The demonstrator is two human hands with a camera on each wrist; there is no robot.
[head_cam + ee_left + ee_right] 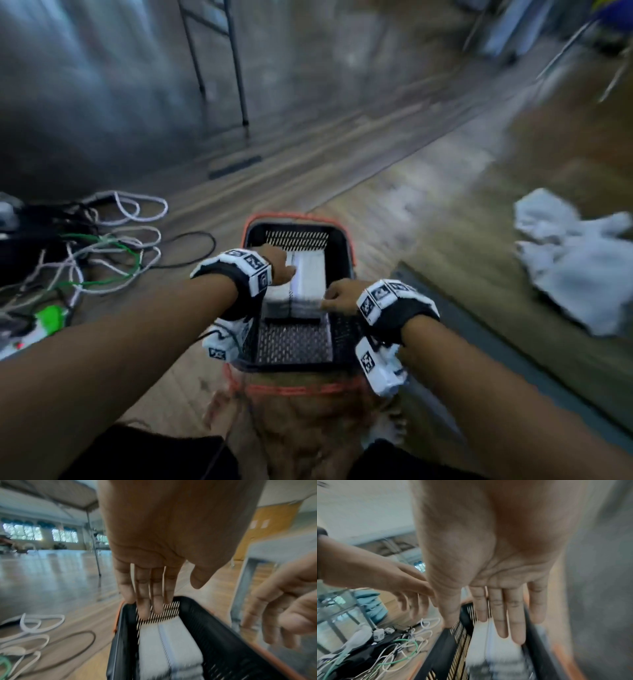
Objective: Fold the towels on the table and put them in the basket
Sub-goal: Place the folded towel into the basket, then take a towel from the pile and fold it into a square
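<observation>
Risk: unfolded white cloth towels (pixel 575 260) lie crumpled on wooden table (pixel 462 219) well right of basket; hasty grab could drag them off edge

Folded white towel stack (pixel 301 284) sits in far half of black slatted plastic basket with orange rim (pixel 298 353), edges squared, stitched band along middle

Left hand (pixel 279 269), right hand (pixel 342 296) above stack, fingers straight, holding nothing; contact with towel unclear

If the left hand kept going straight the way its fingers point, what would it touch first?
Probably the slatted far wall of the basket. The left hand points its straight fingers at it, above the folded towels. Depth is unclear.
</observation>
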